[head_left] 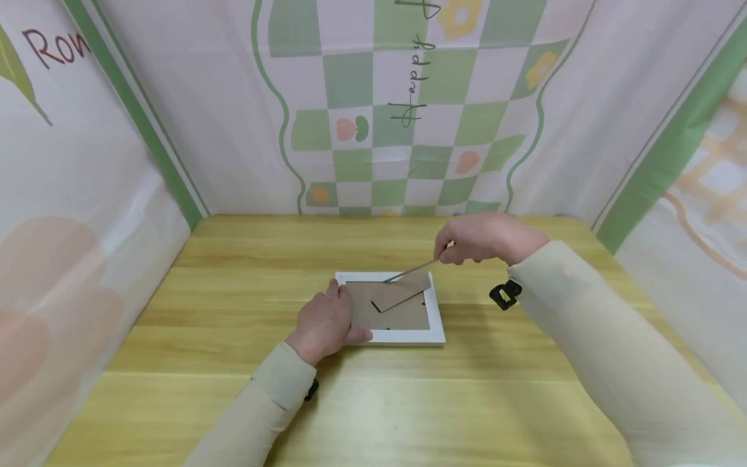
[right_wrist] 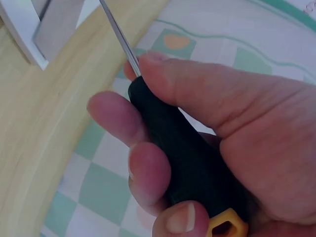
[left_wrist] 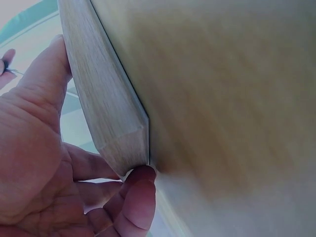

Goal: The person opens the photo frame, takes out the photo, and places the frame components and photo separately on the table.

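White picture frame point(head_left: 435, 321) lay face-down; left hand point(head_left: 324, 321) gripped its left edge; right hand point(head_left: 487, 237), near its far-right corner, gripped a dark-handled screwdriver point(right_wrist: 173, 133).

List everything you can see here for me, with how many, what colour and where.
Picture frame: one, white back, on the table
Backing board: one, brown, inside the frame
Panel: one, brown, over part of the board
Small tabs: at least two, dark, along the board's edges
Screwdriver-like tool: one, dark handle with yellow end, shaft reaching the panel
Table: one, yellowish wood, underneath
Printed cloth: count unclear, mostly white and green, behind and at both sides
Wrist devices: two, black, one per wrist
Sleeves: two, cream, on the arms
Left hand: one, bare, holding the frame
Right hand: one, bare, gripping the tool
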The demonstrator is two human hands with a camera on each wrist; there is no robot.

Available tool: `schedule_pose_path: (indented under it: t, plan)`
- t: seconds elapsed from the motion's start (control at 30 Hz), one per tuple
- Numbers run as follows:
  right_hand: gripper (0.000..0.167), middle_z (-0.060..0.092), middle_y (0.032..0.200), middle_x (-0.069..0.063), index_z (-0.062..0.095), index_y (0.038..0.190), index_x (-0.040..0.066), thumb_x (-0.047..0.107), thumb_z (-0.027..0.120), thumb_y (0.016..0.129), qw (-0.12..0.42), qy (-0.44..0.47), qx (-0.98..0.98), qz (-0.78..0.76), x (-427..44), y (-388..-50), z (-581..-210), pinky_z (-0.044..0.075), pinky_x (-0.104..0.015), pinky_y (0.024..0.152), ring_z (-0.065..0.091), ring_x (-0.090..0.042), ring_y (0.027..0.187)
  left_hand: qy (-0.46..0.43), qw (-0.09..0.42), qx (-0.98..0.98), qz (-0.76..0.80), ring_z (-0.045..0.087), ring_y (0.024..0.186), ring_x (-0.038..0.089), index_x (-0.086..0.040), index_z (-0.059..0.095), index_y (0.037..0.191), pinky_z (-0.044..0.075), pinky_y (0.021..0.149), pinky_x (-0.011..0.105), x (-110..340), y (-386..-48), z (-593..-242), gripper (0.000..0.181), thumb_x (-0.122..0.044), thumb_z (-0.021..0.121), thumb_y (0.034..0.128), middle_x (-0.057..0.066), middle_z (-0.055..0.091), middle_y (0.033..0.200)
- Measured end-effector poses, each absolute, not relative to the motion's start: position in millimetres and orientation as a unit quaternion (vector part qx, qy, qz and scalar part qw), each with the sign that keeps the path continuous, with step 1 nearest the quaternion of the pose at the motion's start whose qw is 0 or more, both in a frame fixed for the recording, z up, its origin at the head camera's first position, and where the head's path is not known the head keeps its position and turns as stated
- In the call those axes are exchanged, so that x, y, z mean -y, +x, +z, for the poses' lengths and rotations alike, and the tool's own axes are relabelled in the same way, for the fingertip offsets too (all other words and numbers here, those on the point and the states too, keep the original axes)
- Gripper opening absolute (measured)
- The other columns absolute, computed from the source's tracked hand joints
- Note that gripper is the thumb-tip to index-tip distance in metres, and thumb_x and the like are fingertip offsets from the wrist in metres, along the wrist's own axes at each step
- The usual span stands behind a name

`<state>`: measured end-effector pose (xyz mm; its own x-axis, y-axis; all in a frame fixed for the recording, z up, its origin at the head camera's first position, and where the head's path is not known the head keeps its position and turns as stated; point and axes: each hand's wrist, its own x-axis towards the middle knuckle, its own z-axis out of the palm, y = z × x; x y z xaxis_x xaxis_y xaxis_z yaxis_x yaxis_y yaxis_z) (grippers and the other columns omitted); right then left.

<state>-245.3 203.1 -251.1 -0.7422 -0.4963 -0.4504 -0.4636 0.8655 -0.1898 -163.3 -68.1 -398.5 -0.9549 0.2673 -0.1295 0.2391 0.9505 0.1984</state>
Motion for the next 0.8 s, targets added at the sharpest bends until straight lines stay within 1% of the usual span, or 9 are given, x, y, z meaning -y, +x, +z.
schedule_pose_path:
  t: [0.07, 0.27, 0.4, 0.53, 0.6, 0.67, 0.73, 0.8]
  plan:
    - [0.024, 0.071, 0.096, -0.004, 0.075, 0.124, 0.012, 0.019, 0.06, 0.106, 0.273, -0.248, -0.928, -0.049, -202, -251, -251, 0.054, -0.033, 0.068, 0.063, -0.017, 0.076, 0.129, 0.077, -0.984, 0.093, 0.061, 0.124, 0.044, 0.008, 0.045, 0.152, 0.06, 0.089, 0.051, 69, -162, -400, 0.104, -0.065, 0.077, 0.0847, 0.03, 0.037, 0.162]
    - [0.023, 0.07, 0.094, -0.006, 0.076, 0.123, 0.014, 0.02, 0.062, 0.106, 0.292, -0.229, -0.926, -0.07, -201, -260, -252, 0.046, -0.027, 0.059, 0.053, -0.013, 0.061, 0.13, 0.071, -0.984, 0.098, 0.062, 0.122, 0.045, 0.008, 0.045, 0.152, 0.06, 0.086, 0.051, 71, -161, -406, 0.104, -0.064, 0.078, 0.0843, 0.031, 0.038, 0.161]
    - [0.023, 0.071, 0.096, -0.005, 0.077, 0.122, 0.014, 0.02, 0.063, 0.105, 0.287, -0.235, -0.926, -0.075, -203, -260, -253, 0.049, -0.029, 0.06, 0.056, -0.014, 0.065, 0.128, 0.068, -0.984, 0.098, 0.063, 0.12, 0.044, 0.008, 0.046, 0.152, 0.061, 0.085, 0.05, 71, -160, -407, 0.105, -0.064, 0.079, 0.0835, 0.031, 0.039, 0.161]
    - [0.024, 0.073, 0.109, -0.003, 0.076, 0.124, 0.015, 0.021, 0.064, 0.104, 0.253, -0.257, -0.93, -0.068, -207, -250, -257, 0.056, -0.034, 0.068, 0.065, -0.016, 0.077, 0.129, 0.067, -0.985, 0.095, 0.063, 0.12, 0.044, 0.007, 0.046, 0.152, 0.061, 0.084, 0.05, 70, -161, -406, 0.105, -0.066, 0.078, 0.0832, 0.03, 0.039, 0.161]
    - [0.023, 0.074, 0.116, -0.002, 0.077, 0.123, 0.017, 0.022, 0.065, 0.104, 0.218, -0.271, -0.936, -0.058, -210, -242, -260, 0.058, -0.039, 0.077, 0.069, -0.018, 0.087, 0.133, 0.063, -0.985, 0.091, 0.064, 0.12, 0.044, 0.008, 0.046, 0.152, 0.061, 0.083, 0.05, 70, -162, -406, 0.106, -0.066, 0.078, 0.0833, 0.03, 0.039, 0.161]
    - [0.023, 0.074, 0.121, 0.0, 0.077, 0.123, 0.02, 0.024, 0.066, 0.103, 0.18, -0.28, -0.942, -0.043, -213, -234, -263, 0.058, -0.045, 0.087, 0.071, -0.02, 0.101, 0.135, 0.059, -0.985, 0.088, 0.064, 0.119, 0.044, 0.008, 0.046, 0.152, 0.061, 0.082, 0.05, 69, -163, -405, 0.106, -0.067, 0.077, 0.0834, 0.031, 0.039, 0.16]
    - [0.022, 0.075, 0.123, 0.003, 0.078, 0.121, 0.023, 0.024, 0.067, 0.103, 0.148, -0.284, -0.947, -0.029, -214, -225, -265, 0.056, -0.049, 0.094, 0.07, -0.021, 0.111, 0.135, 0.058, -0.985, 0.086, 0.064, 0.118, 0.044, 0.008, 0.046, 0.152, 0.061, 0.081, 0.05, 69, -164, -404, 0.106, -0.067, 0.077, 0.0835, 0.031, 0.039, 0.16]
    - [0.02, 0.075, 0.121, 0.005, 0.079, 0.119, 0.026, 0.025, 0.068, 0.102, 0.121, -0.285, -0.951, -0.009, -215, -217, -268, 0.054, -0.051, 0.097, 0.07, -0.022, 0.114, 0.134, 0.06, -0.986, 0.083, 0.065, 0.118, 0.043, 0.008, 0.046, 0.152, 0.061, 0.08, 0.049, 69, -164, -404, 0.106, -0.067, 0.077, 0.0835, 0.031, 0.039, 0.16]
